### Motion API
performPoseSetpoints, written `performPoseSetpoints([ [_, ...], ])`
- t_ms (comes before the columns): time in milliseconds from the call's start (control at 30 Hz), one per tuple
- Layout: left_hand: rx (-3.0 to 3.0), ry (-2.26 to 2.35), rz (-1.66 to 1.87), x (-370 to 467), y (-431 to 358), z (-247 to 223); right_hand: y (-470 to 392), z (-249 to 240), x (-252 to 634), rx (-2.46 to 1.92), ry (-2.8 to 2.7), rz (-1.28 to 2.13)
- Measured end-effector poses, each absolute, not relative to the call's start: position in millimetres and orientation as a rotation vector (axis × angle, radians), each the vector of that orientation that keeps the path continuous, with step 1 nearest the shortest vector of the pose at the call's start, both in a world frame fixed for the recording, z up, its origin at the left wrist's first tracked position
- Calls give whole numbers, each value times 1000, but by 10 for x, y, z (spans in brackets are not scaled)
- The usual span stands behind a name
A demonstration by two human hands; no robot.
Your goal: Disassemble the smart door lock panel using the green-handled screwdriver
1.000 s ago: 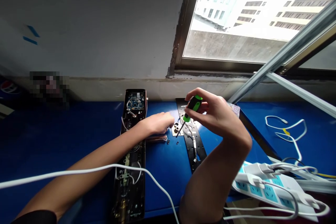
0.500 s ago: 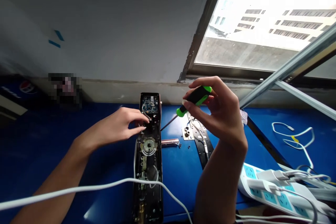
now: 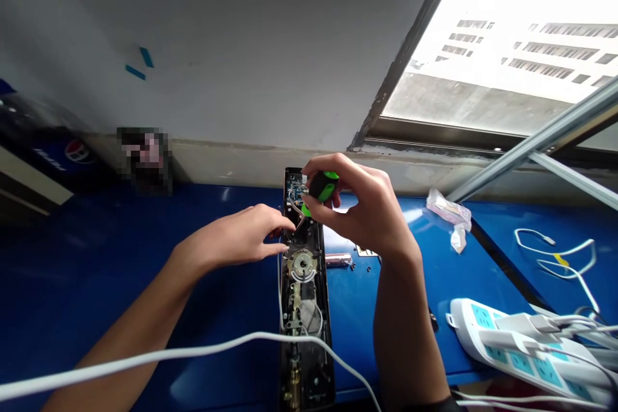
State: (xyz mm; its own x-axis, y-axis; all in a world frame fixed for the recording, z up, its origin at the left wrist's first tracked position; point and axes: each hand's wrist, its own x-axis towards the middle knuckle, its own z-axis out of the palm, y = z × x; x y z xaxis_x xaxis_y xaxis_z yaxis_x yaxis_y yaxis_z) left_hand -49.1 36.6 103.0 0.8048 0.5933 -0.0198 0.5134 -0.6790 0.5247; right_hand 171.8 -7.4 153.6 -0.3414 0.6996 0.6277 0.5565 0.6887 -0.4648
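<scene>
My right hand (image 3: 355,206) grips a green and black screwdriver (image 3: 324,187), its shaft slanting down and left into the upper middle of a long black lock housing (image 3: 324,309). Inside that housing a circuit board (image 3: 295,190) shows at the far end, with a round metal disc (image 3: 303,264) nearer to me and a brass-coloured part (image 3: 294,380) at the near end. My left hand (image 3: 255,232) reaches in from the left, thumb and forefinger apart at the housing's left edge, close to the screwdriver tip. The exact tip contact is too small to make out.
A white cable (image 3: 193,351) crosses in front of the near part of the housing. Right of it lie a pinkish cylinder (image 3: 338,260) and several small screws (image 3: 353,267). A white power strip (image 3: 512,347) with plugs, a plastic bag (image 3: 449,209) and a metal frame (image 3: 521,148) stand farther right.
My right hand has brought the screwdriver left, from beside the housing to inside it. My left hand stays near the same spot, its thumb and forefinger slightly farther apart. The view has shifted left.
</scene>
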Motion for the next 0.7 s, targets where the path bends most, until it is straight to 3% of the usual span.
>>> performPoseSetpoints([
  [700,2435,880,102,-531,433,1072,-154,1527,1565,-1153,-2081,-153],
])
